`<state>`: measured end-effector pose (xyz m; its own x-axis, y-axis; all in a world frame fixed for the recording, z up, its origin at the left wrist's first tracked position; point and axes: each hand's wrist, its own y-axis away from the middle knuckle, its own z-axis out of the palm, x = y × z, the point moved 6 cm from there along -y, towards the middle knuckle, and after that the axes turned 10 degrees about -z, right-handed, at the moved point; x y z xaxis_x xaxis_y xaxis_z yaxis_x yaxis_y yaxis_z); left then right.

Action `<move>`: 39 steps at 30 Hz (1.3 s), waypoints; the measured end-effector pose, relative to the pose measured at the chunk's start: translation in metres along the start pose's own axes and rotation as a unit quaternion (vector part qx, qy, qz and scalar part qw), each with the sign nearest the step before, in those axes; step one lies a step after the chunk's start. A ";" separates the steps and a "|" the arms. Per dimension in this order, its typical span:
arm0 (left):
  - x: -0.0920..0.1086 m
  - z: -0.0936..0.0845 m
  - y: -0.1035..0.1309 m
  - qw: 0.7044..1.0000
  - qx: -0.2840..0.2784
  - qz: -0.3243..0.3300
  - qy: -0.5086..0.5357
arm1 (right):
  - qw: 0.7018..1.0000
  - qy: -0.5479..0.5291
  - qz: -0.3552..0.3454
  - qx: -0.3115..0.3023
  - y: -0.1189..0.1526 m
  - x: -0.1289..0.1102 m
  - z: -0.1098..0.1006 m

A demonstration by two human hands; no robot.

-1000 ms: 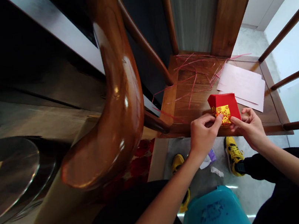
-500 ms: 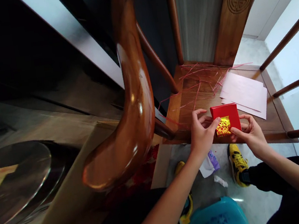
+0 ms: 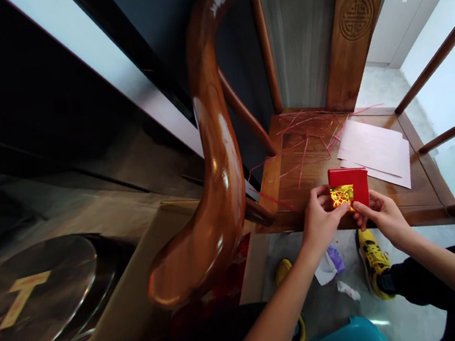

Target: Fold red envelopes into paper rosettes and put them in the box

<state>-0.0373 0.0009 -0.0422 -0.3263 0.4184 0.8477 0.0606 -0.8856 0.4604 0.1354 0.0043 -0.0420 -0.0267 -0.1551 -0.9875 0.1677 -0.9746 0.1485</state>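
In front of me, just above the near edge of the chair seat (image 3: 285,184), both hands hold a small red paper packet (image 3: 358,185) with a shiny gold patterned patch (image 3: 342,195) on its lower left. My left hand (image 3: 322,216) pinches it at the lower left, thumb lying across the gold patch and fingers behind. On the lower right edge, my right hand (image 3: 382,216) is closed, its thumb on the front close to the left thumb. The packet's back is hidden.
Pale paper sheets (image 3: 371,143) and thin pink strands (image 3: 303,136) lie on the seat. The curved wooden armrest (image 3: 222,165) rises at left, beside a cardboard box (image 3: 129,287). Below are a teal plastic stool or tub (image 3: 351,340), a purple-and-white wrapper (image 3: 331,263) and crumpled tissue (image 3: 348,290).
My left thumb has slid down and right across the gold patch, close to the right thumb. The camera view has shifted, so the scene sits lower.
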 end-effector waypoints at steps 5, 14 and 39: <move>0.004 0.014 0.019 0.999 -0.004 0.039 0.034 | 0.997 -0.062 -0.007 0.036 0.004 0.002 0.002; 0.017 0.014 0.046 0.986 0.044 0.139 -0.083 | 0.987 -0.161 -0.007 0.023 0.009 -0.001 0.027; 0.027 0.013 0.040 0.987 0.042 0.124 -0.093 | 0.991 -0.124 0.024 -0.037 0.010 0.000 0.037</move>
<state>-0.0313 -0.0202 0.0026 -0.1131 0.2278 0.9671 0.1973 -0.9488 0.2466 0.1007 -0.0114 -0.0388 -0.2558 -0.2454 -0.9351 0.2454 -0.9520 0.1827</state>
